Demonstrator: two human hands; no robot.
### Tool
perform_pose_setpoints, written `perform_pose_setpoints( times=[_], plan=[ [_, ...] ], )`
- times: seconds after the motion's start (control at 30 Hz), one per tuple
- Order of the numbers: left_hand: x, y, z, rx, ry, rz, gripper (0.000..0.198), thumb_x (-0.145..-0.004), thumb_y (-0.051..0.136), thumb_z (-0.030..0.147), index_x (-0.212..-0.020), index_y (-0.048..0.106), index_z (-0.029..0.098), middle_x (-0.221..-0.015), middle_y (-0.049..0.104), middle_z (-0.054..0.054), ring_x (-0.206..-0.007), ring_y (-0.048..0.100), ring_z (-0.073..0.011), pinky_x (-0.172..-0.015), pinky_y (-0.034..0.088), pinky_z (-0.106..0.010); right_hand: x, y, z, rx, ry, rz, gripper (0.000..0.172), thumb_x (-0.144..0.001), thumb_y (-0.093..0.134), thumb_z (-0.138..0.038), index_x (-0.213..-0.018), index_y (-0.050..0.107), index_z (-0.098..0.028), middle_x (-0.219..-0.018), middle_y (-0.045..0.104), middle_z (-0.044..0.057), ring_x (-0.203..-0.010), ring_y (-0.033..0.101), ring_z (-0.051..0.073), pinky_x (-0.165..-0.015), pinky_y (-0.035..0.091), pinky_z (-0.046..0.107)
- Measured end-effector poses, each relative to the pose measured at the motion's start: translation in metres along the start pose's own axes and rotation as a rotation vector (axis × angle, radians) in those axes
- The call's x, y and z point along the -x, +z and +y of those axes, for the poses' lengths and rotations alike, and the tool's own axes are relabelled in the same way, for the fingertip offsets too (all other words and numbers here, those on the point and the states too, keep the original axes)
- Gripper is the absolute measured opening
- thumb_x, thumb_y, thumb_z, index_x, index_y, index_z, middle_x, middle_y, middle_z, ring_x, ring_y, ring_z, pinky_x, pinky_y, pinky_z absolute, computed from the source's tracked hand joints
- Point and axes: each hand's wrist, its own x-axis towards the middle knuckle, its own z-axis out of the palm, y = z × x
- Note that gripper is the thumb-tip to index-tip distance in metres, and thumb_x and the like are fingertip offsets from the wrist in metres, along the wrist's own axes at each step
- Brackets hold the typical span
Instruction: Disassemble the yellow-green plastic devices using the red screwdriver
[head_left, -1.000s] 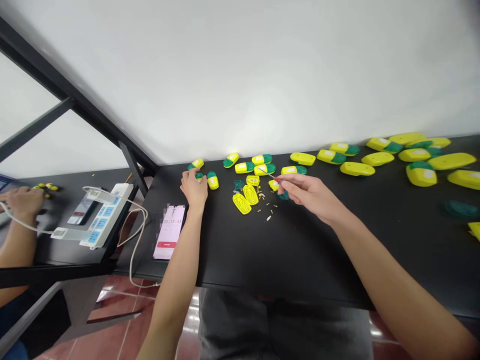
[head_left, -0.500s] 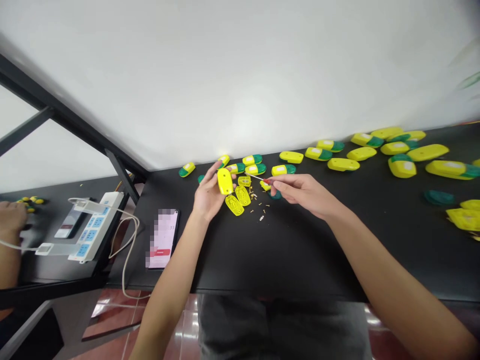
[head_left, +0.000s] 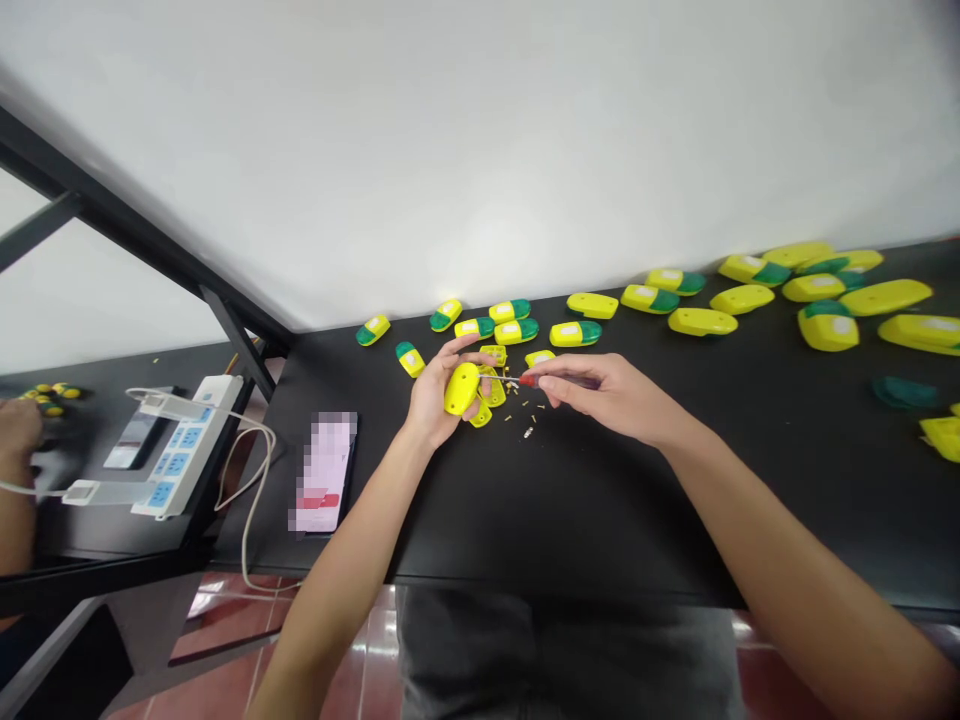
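Note:
My left hand holds a yellow plastic casing, its smooth side with small screw holes facing up. In my right hand is a screwdriver with a red handle. Its thin metal shaft points left, and the tip is close to the casing's upper right edge; whether they touch I cannot tell. Partly hidden behind my left fingers lie opened yellow casing halves. Small screws and a little metal part are scattered on the black table under the screwdriver.
Several yellow-and-green casings line the wall side of the table, with more at the right. A dark green cover lies there too. At left are a phone, a power strip with cables, and another person's hand.
My left hand has moved right and tilted the casing. The screwdriver tip has come down beside the casing's edge. The view has shifted slightly.

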Motion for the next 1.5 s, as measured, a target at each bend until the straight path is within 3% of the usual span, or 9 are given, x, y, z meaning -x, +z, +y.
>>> perform_pose_setpoints(
  times=[0.1, 0.27, 0.4, 0.47, 0.6, 0.73, 0.93, 1.2, 1.5],
  plan=[
    [-0.001, 0.000, -0.002, -0.044, 0.036, 0.049, 0.037, -0.081, 0.049, 0.024, -0.116, 0.057, 0.017, -0.083, 0.071, -0.004, -0.043, 0.057, -0.0144, -0.033, 0.027, -0.022, 0.000, -0.003, 0.002, -0.006, 0.021, 0.038, 0.043, -0.084, 0.073, -0.057, -0.108, 0.083, -0.023, -0.092, 0.078, 0.008, -0.080, 0.067, 0.021, -0.072, 0.053, 0.035],
    [-0.001, -0.001, -0.001, -0.047, 0.040, 0.096, 0.033, -0.080, 0.046, 0.024, -0.106, 0.061, 0.014, -0.079, 0.072, -0.005, -0.046, 0.057, -0.0141, -0.037, 0.033, -0.024, 0.000, -0.007, 0.005, -0.049, 0.062, 0.065, 0.051, -0.085, 0.072, -0.057, -0.123, 0.079, -0.023, -0.107, 0.079, 0.009, -0.086, 0.070, 0.024, -0.071, 0.056, 0.038],
    [0.000, -0.001, 0.001, -0.028, 0.043, 0.088, 0.031, -0.080, 0.044, 0.026, -0.101, 0.064, 0.014, -0.082, 0.073, -0.007, -0.048, 0.057, -0.0147, -0.037, 0.034, -0.025, 0.000, -0.008, 0.008, -0.108, 0.029, 0.090, 0.046, -0.083, 0.077, -0.053, -0.122, 0.080, -0.028, -0.121, 0.078, 0.007, -0.112, 0.070, 0.030, -0.093, 0.057, 0.044],
    [0.000, -0.002, 0.001, -0.026, 0.045, 0.082, 0.031, -0.080, 0.045, 0.027, -0.101, 0.064, 0.014, -0.084, 0.074, -0.008, -0.047, 0.056, -0.0145, -0.038, 0.033, -0.025, -0.001, -0.009, 0.010, -0.115, 0.024, 0.092, 0.047, -0.083, 0.079, -0.051, -0.123, 0.079, -0.028, -0.123, 0.078, 0.007, -0.116, 0.070, 0.031, -0.099, 0.056, 0.047],
    [-0.002, -0.004, -0.001, -0.028, 0.048, 0.063, 0.032, -0.078, 0.047, 0.027, -0.101, 0.065, 0.014, -0.087, 0.075, -0.008, -0.048, 0.056, -0.0138, -0.039, 0.033, -0.025, 0.000, -0.010, 0.010, -0.073, 0.023, 0.074, 0.049, -0.083, 0.077, -0.054, -0.123, 0.079, -0.026, -0.113, 0.080, 0.009, -0.093, 0.071, 0.025, -0.086, 0.058, 0.043],
    [-0.003, -0.005, -0.002, -0.012, 0.038, 0.072, 0.037, -0.078, 0.046, 0.027, -0.106, 0.066, 0.012, -0.087, 0.076, -0.010, -0.050, 0.056, -0.0149, -0.041, 0.033, -0.026, 0.000, -0.009, 0.010, -0.034, 0.011, 0.031, 0.045, -0.089, 0.070, -0.056, -0.116, 0.080, -0.022, -0.093, 0.077, 0.007, -0.063, 0.057, 0.014, -0.064, 0.050, 0.033],
    [-0.002, -0.004, 0.000, 0.028, 0.014, 0.093, 0.036, -0.081, 0.043, 0.026, -0.099, 0.069, 0.009, -0.086, 0.074, -0.012, -0.053, 0.056, -0.0136, -0.049, 0.039, -0.026, -0.001, -0.007, 0.013, -0.064, 0.013, 0.082, 0.046, -0.089, 0.068, -0.062, -0.106, 0.080, -0.020, -0.075, 0.065, 0.003, -0.060, 0.052, 0.012, -0.059, 0.043, 0.030],
    [0.001, -0.002, 0.001, 0.053, 0.015, 0.089, 0.029, -0.080, 0.048, 0.020, -0.097, 0.070, 0.012, -0.076, 0.063, -0.004, -0.059, 0.057, -0.0128, -0.053, 0.043, -0.025, -0.001, 0.001, 0.010, -0.075, -0.004, 0.119, 0.051, -0.090, 0.064, -0.068, -0.105, 0.076, -0.021, -0.071, 0.060, 0.001, -0.057, 0.048, 0.012, -0.056, 0.041, 0.029],
    [0.001, -0.005, 0.000, -0.013, 0.039, 0.046, 0.023, -0.083, 0.044, 0.024, -0.095, 0.062, 0.016, -0.074, 0.063, -0.003, -0.044, 0.050, -0.0127, -0.039, 0.032, -0.024, -0.002, 0.000, 0.013, -0.078, 0.008, 0.151, 0.045, -0.087, 0.071, -0.060, -0.108, 0.076, -0.020, -0.075, 0.061, 0.002, -0.060, 0.048, 0.012, -0.057, 0.042, 0.030]
  ],
)
